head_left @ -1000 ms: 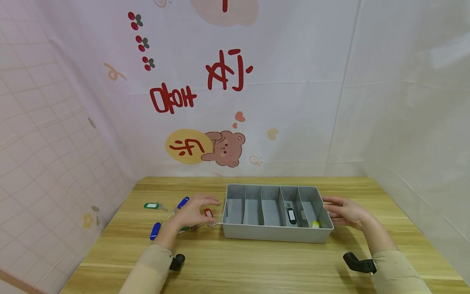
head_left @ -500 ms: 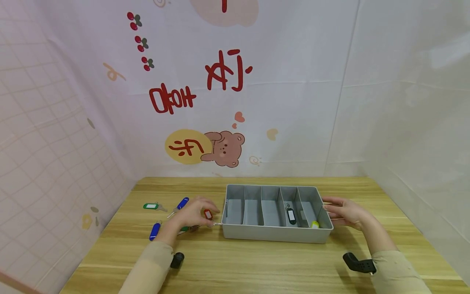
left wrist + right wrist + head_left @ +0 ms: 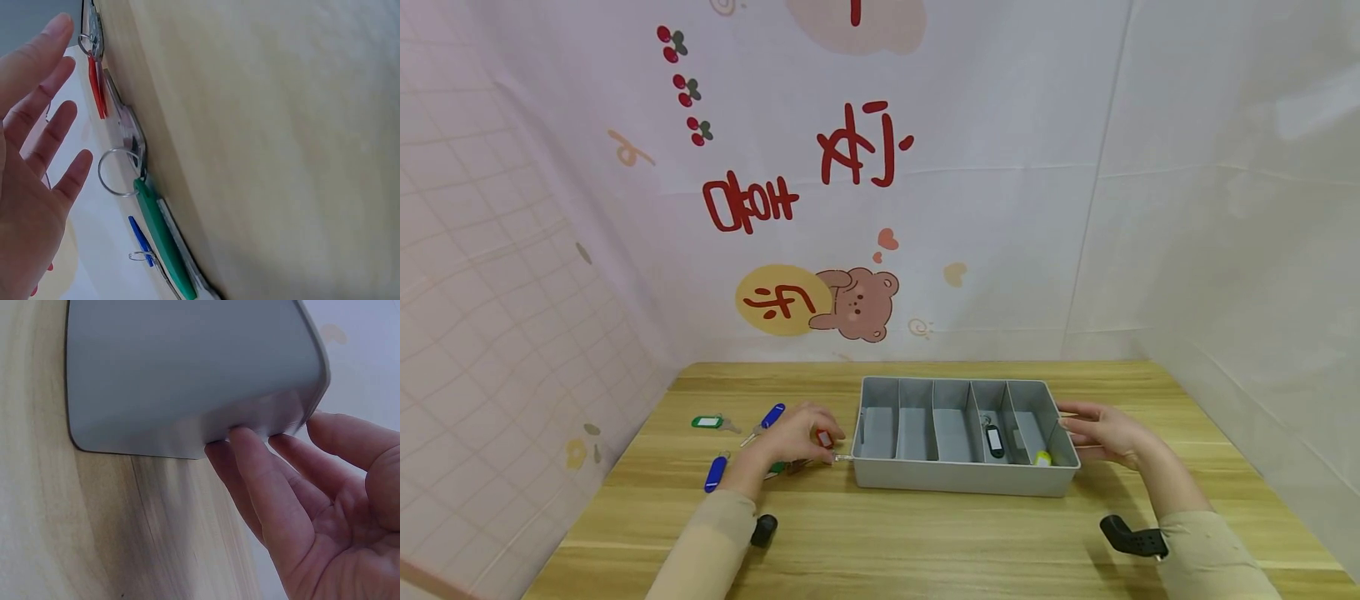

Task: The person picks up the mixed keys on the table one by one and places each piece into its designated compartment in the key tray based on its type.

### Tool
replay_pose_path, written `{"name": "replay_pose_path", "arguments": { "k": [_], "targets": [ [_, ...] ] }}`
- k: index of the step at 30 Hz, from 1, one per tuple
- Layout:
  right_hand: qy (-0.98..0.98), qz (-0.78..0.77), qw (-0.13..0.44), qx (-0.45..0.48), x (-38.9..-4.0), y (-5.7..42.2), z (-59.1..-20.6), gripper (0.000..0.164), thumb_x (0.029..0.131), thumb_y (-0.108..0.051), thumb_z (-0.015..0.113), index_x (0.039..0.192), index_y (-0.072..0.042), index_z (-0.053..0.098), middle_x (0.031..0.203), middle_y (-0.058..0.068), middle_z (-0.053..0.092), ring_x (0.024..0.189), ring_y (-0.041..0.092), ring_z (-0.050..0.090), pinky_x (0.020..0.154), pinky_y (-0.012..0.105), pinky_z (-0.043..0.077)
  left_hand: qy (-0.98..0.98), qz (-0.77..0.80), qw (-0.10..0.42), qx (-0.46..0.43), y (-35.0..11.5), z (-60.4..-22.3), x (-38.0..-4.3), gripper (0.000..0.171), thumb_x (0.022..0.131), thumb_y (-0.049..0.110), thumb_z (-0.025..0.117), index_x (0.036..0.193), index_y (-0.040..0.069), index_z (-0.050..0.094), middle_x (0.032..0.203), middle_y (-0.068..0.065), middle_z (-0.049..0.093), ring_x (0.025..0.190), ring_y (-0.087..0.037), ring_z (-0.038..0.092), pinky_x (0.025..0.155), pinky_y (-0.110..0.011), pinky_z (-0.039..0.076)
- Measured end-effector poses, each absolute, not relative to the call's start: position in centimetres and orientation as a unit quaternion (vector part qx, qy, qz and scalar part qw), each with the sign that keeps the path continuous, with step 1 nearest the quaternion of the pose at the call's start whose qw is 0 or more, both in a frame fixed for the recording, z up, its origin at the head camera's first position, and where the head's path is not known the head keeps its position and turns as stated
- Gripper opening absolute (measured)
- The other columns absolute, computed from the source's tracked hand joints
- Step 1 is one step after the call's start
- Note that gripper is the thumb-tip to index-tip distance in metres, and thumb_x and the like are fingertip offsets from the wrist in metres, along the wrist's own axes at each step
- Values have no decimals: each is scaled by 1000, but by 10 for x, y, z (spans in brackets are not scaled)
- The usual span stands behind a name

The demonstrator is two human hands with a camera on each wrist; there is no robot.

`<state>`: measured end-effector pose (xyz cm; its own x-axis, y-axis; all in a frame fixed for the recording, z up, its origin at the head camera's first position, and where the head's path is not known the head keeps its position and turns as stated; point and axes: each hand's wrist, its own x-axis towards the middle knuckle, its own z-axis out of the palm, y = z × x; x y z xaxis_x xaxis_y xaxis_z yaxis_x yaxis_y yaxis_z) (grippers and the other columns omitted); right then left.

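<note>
My left hand (image 3: 796,433) is poised over a key with a red tag (image 3: 824,438), just left of the grey divided box (image 3: 962,479). In the left wrist view its fingers are spread and apart from that key's metal ring, with nothing between them. Beneath the hand lies another key with a green tag (image 3: 161,234). At the box's right end, my right hand (image 3: 1108,433) touches the outer wall with straight fingers, thumb at the rim. Inside the box, a black key tag (image 3: 995,442) and a yellow tag (image 3: 1042,458) lie in the right-hand compartments.
Further left on the wooden table (image 3: 925,542) are a blue-tagged key (image 3: 772,415), another blue tag (image 3: 716,473) and a green-tagged key (image 3: 706,422). A printed white curtain (image 3: 1000,250) closes off the back and sides.
My left hand has sunk slightly onto the red-tagged key, and the gap between thumb and fingers has narrowed. The right hand and the box stay in place.
</note>
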<state>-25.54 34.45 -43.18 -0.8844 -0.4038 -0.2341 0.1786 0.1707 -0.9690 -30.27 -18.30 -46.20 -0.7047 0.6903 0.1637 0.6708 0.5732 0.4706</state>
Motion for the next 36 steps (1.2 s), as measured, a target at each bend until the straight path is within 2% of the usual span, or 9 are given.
{"name": "replay_pose_path", "arguments": {
  "k": [6, 15, 23, 36],
  "targets": [
    [731, -640, 227, -75, -255, 344, -431, 63, 104, -10, 50, 148, 17, 14, 123, 11, 63, 104, 24, 67, 87, 45, 54, 892, 247, 18, 379, -182, -463, -305, 24, 75, 21, 88, 97, 15, 79, 104, 4, 69, 105, -22, 56, 93, -47, 44],
    [727, -642, 231, -77, -255, 344, -430, 64, 104, -10, 50, 149, 18, 14, 124, 11, 62, 105, 24, 66, 88, 45, 53, 888, 241, 9, 393, -185, -467, -307, 14, 75, 15, 87, 87, 16, 80, 94, 4, 69, 96, -18, 56, 87, -42, 44],
    [730, -639, 230, -76, -256, 344, -430, 64, 104, -10, 50, 149, 17, 13, 125, 11, 62, 106, 25, 66, 89, 46, 53, 888, 242, 4, 392, -185, -470, -308, 16, 75, 7, 85, 86, 16, 80, 90, 6, 69, 94, -17, 56, 86, -40, 44],
    [738, -632, 226, -71, -254, 343, -429, 65, 104, -11, 51, 149, 17, 14, 127, 15, 60, 107, 25, 66, 90, 46, 53, 885, 264, 6, 382, -184, -470, -309, 13, 77, 9, 85, 74, 18, 76, 81, 9, 69, 79, -13, 56, 75, -32, 44]
  ]
}}
